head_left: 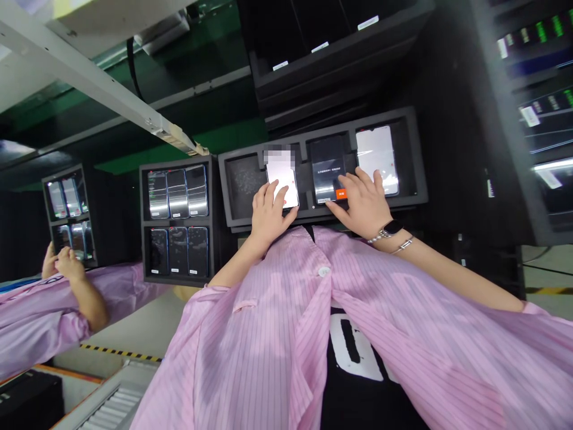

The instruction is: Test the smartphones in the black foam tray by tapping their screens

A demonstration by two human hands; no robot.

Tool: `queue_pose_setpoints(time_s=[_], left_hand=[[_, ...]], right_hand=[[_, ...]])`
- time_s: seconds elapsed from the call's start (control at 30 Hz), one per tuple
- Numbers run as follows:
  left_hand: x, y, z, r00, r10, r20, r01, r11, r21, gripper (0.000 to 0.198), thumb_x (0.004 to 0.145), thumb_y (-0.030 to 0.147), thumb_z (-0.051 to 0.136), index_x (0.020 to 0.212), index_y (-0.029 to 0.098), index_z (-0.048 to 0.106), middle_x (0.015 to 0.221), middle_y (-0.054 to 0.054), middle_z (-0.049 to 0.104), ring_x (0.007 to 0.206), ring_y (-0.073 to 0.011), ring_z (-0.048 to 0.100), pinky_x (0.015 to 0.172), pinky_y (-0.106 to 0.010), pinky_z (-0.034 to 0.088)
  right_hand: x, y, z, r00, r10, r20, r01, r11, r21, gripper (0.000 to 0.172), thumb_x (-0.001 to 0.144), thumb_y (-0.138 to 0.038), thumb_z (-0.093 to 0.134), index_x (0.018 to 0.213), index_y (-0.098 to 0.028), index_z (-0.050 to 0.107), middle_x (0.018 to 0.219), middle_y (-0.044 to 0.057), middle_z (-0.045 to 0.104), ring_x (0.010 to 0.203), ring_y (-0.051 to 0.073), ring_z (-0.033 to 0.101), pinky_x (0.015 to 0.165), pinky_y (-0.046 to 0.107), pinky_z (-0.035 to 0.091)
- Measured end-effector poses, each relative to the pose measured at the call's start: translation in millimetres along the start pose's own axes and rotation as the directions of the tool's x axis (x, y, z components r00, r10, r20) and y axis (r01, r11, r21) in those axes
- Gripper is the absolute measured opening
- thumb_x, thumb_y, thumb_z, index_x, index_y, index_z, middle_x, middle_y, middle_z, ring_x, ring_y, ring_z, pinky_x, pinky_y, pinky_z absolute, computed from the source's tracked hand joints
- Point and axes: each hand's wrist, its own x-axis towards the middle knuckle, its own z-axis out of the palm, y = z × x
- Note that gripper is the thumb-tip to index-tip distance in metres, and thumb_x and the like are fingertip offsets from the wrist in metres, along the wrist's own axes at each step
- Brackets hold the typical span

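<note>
Three smartphones lie face up in a long dark foam tray (304, 156) in front of me. Over the lower part of the left smartphone (281, 167), whose screen is white, my left hand (271, 210) rests with its fingers spread. My right hand (363, 206), also with fingers apart, spans the gap between two phones. Its thumb and index finger are at the middle smartphone (329, 164), which shows a dark screen with an orange button. The other fingertips are at the lower part of the right smartphone (376, 152), lit white. Neither hand grips anything.
To the left, a black tray (176, 222) holds two rows of smartphones. Farther left, a co-worker's hands (67, 263) are at another phone tray (69, 218). A white metal bar (111, 89) slants overhead. Black trays (340, 54) stand behind, and racks with green-lit screens (541, 36) are at right.
</note>
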Motion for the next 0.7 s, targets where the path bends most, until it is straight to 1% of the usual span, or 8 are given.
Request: queue_pose_setpoints(time_s=[0.1, 0.2, 0.33, 0.5, 0.63, 0.7], left_hand=[[-1.1, -0.7, 2.5, 0.999, 0.0, -0.046, 0.002, 1.0, 0.03, 0.049, 0.096, 0.054, 0.061, 0.133, 0.022, 0.065, 0.159, -0.017, 0.049, 0.15, -0.0393, 0.039, 0.121, -0.057, 0.035], [-1.8, -1.3, 3.3, 0.998, 0.029, -0.052, -0.027, 0.999, 0.045, 0.041, 0.097, 0.052, 0.06, 0.125, 0.024, 0.069, 0.157, -0.016, 0.05, 0.149, -0.0395, 0.04, 0.119, -0.057, 0.036], [-2.0, -1.6, 2.5, 0.999, 0.029, -0.043, -0.026, 0.998, 0.051, 0.042, 0.097, 0.052, 0.061, 0.129, 0.024, 0.068, 0.156, -0.016, 0.052, 0.148, -0.0393, 0.041, 0.118, -0.057, 0.037], [-1.4, -0.8, 1.3, 1.0, 0.025, -0.015, -0.025, 0.998, 0.051, 0.047, 0.098, 0.052, 0.059, 0.135, 0.024, 0.065, 0.155, -0.015, 0.054, 0.148, -0.0387, 0.04, 0.118, -0.057, 0.038], [-0.3, 0.0, 1.2, 0.999, 0.037, 0.0, -0.037, 0.998, 0.06, 0.039, 0.098, 0.05, 0.06, 0.129, 0.027, 0.07, 0.155, -0.013, 0.054, 0.149, -0.0407, 0.039, 0.118, -0.06, 0.036], [0.4, -0.2, 1.5, 0.999, 0.045, -0.016, -0.043, 0.997, 0.064, 0.039, 0.097, 0.049, 0.061, 0.129, 0.027, 0.07, 0.155, -0.013, 0.054, 0.149, -0.0411, 0.039, 0.118, -0.06, 0.035]], right_hand=[[0.2, 1.4, -1.3, 1.0, -0.017, 0.016, 0.016, 1.0, 0.027, 0.066, 0.102, -0.055, 0.041, 0.148, -0.008, 0.05, 0.147, 0.022, 0.059, 0.15, 0.04, 0.04, 0.127, 0.07, 0.017], [-1.1, 3.3, -3.7, 0.999, -0.037, 0.036, 0.036, 0.999, 0.032, 0.066, 0.102, -0.055, 0.04, 0.149, -0.009, 0.049, 0.148, 0.021, 0.059, 0.151, 0.04, 0.04, 0.127, 0.071, 0.017], [-4.4, 4.6, -4.4, 0.998, -0.056, 0.043, 0.054, 0.998, 0.028, 0.068, 0.103, -0.057, 0.037, 0.15, -0.008, 0.047, 0.147, 0.021, 0.059, 0.15, 0.04, 0.04, 0.127, 0.071, 0.017], [-7.1, 5.3, 0.2, 0.999, -0.05, 0.001, 0.05, 0.998, 0.035, 0.073, 0.102, -0.059, 0.037, 0.154, -0.007, 0.04, 0.145, 0.021, 0.06, 0.147, 0.041, 0.043, 0.126, 0.072, 0.017], [-7.4, 6.6, 2.9, 0.998, -0.054, -0.02, 0.055, 0.998, 0.032, 0.075, 0.102, -0.06, 0.038, 0.155, -0.006, 0.039, 0.145, 0.022, 0.059, 0.147, 0.041, 0.043, 0.126, 0.071, 0.017], [-7.4, 7.4, 3.7, 0.999, -0.052, -0.016, 0.052, 0.998, 0.029, 0.077, 0.101, -0.06, 0.041, 0.156, -0.007, 0.037, 0.147, 0.022, 0.058, 0.148, 0.041, 0.041, 0.126, 0.071, 0.017]])
